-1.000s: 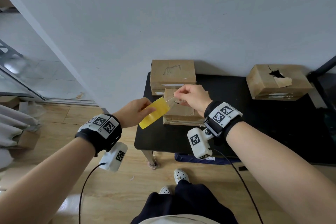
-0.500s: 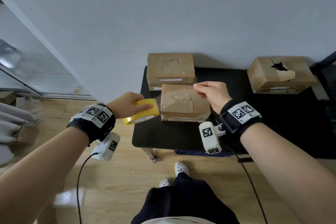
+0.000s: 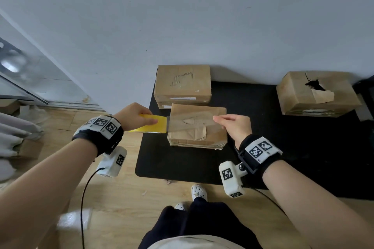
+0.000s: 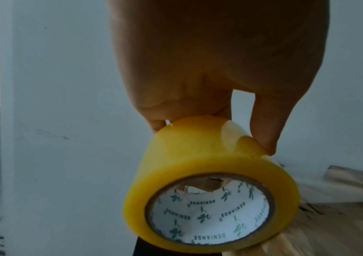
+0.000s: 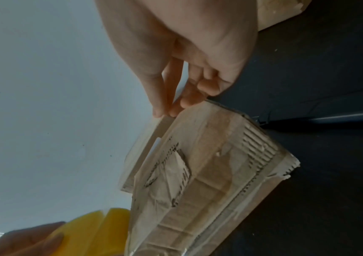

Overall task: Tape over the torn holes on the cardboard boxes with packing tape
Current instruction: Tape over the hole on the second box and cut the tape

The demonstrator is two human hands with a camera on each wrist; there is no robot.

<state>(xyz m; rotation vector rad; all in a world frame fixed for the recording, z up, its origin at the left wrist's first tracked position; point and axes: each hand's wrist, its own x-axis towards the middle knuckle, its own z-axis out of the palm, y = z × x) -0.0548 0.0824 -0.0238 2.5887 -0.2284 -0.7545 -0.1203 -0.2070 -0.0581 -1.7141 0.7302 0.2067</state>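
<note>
My left hand (image 3: pixel 137 116) grips a yellow roll of packing tape (image 3: pixel 151 126) just left of the near cardboard box (image 3: pixel 197 125); the roll (image 4: pixel 209 199) fills the left wrist view. A clear strip of tape (image 3: pixel 190 122) runs from the roll across the box top, over its torn patch. My right hand (image 3: pixel 219 121) pinches the strip's free end between thumb and fingers (image 5: pixel 160 110) above the box's right side. A second box (image 3: pixel 182 83) stands behind it. A third box (image 3: pixel 315 93) with an open torn hole sits at the far right.
The boxes sit on a low black table (image 3: pixel 263 147) against a grey wall. Wooden floor lies to the left and in front, with my feet (image 3: pixel 199 191) near the table's front edge. A glass door frame (image 3: pixel 24 91) is at far left.
The tape strip has been drawn out longer: my right hand moved right across the near box with the end, while my left hand carried the roll to the box's left edge.
</note>
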